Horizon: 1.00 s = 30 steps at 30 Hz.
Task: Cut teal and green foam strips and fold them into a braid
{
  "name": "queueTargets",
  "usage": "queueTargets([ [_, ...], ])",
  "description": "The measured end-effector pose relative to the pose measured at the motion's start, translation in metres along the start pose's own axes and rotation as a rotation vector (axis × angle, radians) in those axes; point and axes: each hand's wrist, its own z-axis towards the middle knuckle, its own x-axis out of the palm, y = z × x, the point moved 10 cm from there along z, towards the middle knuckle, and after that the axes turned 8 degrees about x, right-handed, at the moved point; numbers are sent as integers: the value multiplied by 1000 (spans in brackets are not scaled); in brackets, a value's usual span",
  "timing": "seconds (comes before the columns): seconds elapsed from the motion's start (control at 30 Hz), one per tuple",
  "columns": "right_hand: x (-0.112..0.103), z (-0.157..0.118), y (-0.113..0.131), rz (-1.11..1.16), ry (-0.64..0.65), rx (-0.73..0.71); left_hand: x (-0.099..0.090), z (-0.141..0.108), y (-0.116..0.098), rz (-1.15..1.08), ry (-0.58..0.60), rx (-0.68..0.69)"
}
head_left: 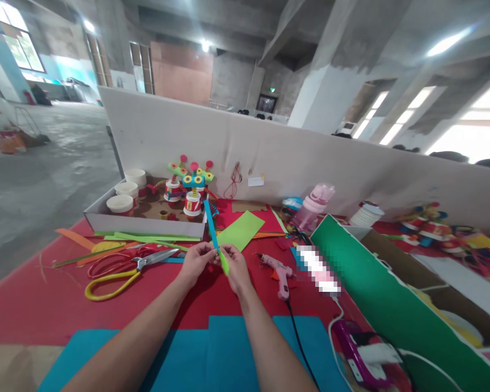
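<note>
Above the middle of the red table, my left hand (196,262) pinches the lower end of a blue paper strip (210,226), which points up and away. Touching it from the right, my right hand (234,268) has its fingers closed on a light green paper strip (224,262). The two strips meet at my fingertips, and the join itself is too small to make out. A green paper sheet (242,230) lies just beyond my hands. Scissors with yellow and red handles (135,270) lie left of my left hand, and a pink glue gun (281,273) rests to the right.
A shallow box (142,225) with paper cups and cup figures stands at the back left. A pink bottle (313,207) is behind the glue gun. To the right are a green board (367,288) and a purple power strip (353,354). Blue sheets (188,356) lie in front.
</note>
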Motion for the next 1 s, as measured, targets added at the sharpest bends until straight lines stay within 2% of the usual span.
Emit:
queueTargets([
  [0.33,0,-1,-1,-84,-15,-4,0,-3,8,-73,-19,-17],
  [0.6,-5,-3,12,-185,-113,-118,-3,0,10,-95,-43,-15],
  [0.73,-14,-5,17,-185,-193,-185,10,-1,14,-104,71,-58],
  [0.8,-12,-5,16,-195,-188,-191,12,-1,13,-102,86,-52],
  [1.0,4,-6,11,-194,-80,-137,-9,2,15,-74,-97,-47],
])
